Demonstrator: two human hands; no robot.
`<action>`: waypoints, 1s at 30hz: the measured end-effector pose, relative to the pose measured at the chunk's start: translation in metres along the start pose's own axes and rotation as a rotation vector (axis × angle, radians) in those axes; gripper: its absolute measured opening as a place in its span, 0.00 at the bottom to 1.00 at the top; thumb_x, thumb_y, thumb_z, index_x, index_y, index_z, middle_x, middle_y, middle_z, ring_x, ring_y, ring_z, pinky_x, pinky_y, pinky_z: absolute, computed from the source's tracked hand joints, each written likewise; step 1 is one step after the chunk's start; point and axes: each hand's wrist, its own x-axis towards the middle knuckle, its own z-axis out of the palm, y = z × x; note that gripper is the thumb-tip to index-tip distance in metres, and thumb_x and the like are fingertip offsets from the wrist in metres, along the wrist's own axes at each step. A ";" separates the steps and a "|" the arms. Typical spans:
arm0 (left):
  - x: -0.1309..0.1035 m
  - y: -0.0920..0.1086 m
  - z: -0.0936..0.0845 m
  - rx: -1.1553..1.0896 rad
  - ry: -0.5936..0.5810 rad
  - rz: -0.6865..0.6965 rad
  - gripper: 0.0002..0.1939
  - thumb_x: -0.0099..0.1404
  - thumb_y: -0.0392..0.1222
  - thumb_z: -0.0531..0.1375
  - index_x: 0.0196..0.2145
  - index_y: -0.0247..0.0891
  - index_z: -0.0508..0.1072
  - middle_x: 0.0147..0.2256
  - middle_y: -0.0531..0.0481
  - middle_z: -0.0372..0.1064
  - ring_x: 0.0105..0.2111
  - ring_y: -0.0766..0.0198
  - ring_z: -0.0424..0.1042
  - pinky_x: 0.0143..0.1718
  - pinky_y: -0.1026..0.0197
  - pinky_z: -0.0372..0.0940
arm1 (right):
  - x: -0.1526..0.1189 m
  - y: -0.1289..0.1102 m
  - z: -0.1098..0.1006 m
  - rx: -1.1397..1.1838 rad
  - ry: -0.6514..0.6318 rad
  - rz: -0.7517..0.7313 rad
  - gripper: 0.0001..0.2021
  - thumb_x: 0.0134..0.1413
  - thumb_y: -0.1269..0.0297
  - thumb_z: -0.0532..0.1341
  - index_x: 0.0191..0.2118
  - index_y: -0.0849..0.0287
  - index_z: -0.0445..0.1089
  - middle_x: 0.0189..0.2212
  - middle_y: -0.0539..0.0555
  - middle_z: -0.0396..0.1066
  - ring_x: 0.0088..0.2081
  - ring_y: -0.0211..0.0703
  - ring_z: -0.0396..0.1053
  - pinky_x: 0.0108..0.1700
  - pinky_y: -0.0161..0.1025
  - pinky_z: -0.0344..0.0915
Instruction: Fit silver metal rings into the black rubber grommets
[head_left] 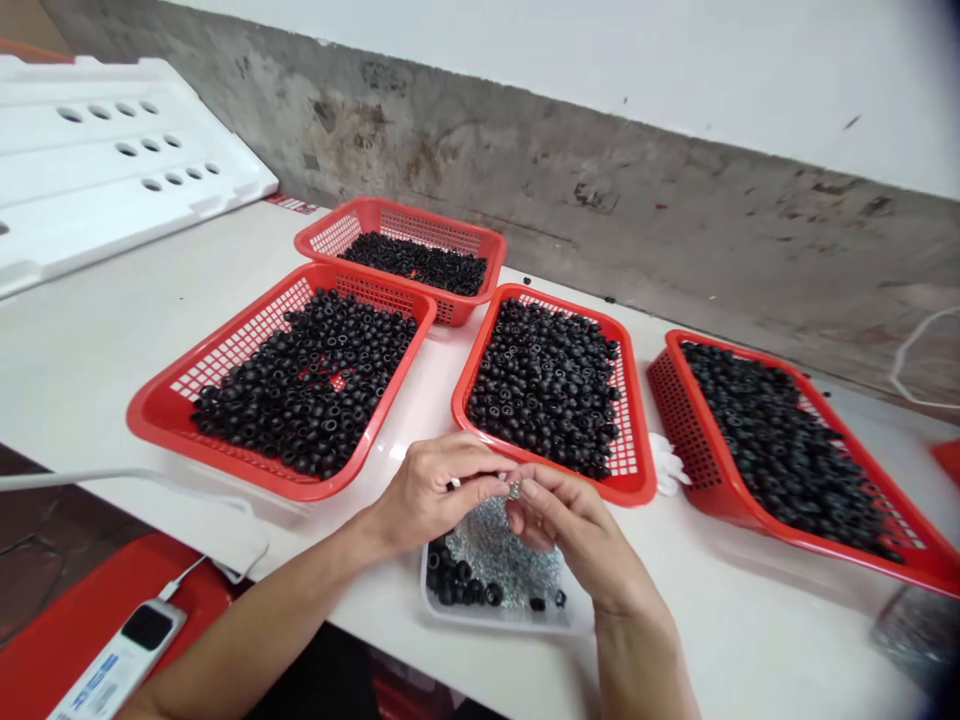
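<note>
My left hand (442,488) and my right hand (570,515) meet above a clear plastic tray (510,622), fingertips pinched together. Between them shows a small silvery metal piece (514,491), too small for me to tell its kind. My right thumb and index finger close on it, and the left fingertips press against it from the other side. A tiny white and dark bit shows by my left palm, unclear. Below, the tray holds a heap of small silvery metal parts (517,555), with several round black parts with holes (457,582) at its left.
Red baskets of black parts surround the tray: left (300,492), back (409,212), middle (637,480) and right (739,510). A white glove (666,465) lies between two baskets. A white foam panel (112,215) leans at left. A cabled white device (120,665) rests on a red stool (150,565).
</note>
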 end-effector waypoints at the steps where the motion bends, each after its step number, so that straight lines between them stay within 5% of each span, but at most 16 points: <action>1: -0.001 -0.001 0.001 0.002 -0.024 0.002 0.10 0.66 0.33 0.62 0.45 0.37 0.78 0.38 0.46 0.78 0.37 0.64 0.77 0.40 0.64 0.72 | 0.001 0.000 0.000 0.022 0.004 0.004 0.21 0.57 0.44 0.62 0.34 0.60 0.68 0.23 0.48 0.66 0.19 0.29 0.49 0.21 0.31 0.45; 9: -0.004 -0.003 0.007 0.049 -0.075 -0.001 0.11 0.66 0.33 0.61 0.46 0.37 0.77 0.37 0.47 0.78 0.37 0.63 0.76 0.40 0.62 0.72 | 0.006 0.002 0.003 0.073 0.062 -0.017 0.23 0.51 0.43 0.67 0.28 0.60 0.65 0.18 0.45 0.61 0.18 0.28 0.47 0.20 0.31 0.43; 19: -0.006 -0.005 0.012 0.136 0.033 0.082 0.07 0.69 0.33 0.59 0.43 0.35 0.75 0.37 0.45 0.77 0.38 0.63 0.76 0.41 0.62 0.72 | 0.009 0.005 0.003 0.031 0.114 -0.084 0.21 0.53 0.45 0.65 0.30 0.60 0.66 0.21 0.46 0.64 0.19 0.28 0.51 0.21 0.31 0.46; 30: -0.004 -0.004 0.008 0.117 0.006 -0.063 0.07 0.70 0.34 0.57 0.39 0.36 0.75 0.34 0.47 0.75 0.34 0.64 0.74 0.37 0.63 0.69 | 0.008 0.009 0.006 -0.123 0.319 -0.318 0.14 0.59 0.50 0.62 0.35 0.57 0.67 0.24 0.47 0.63 0.23 0.34 0.55 0.25 0.33 0.54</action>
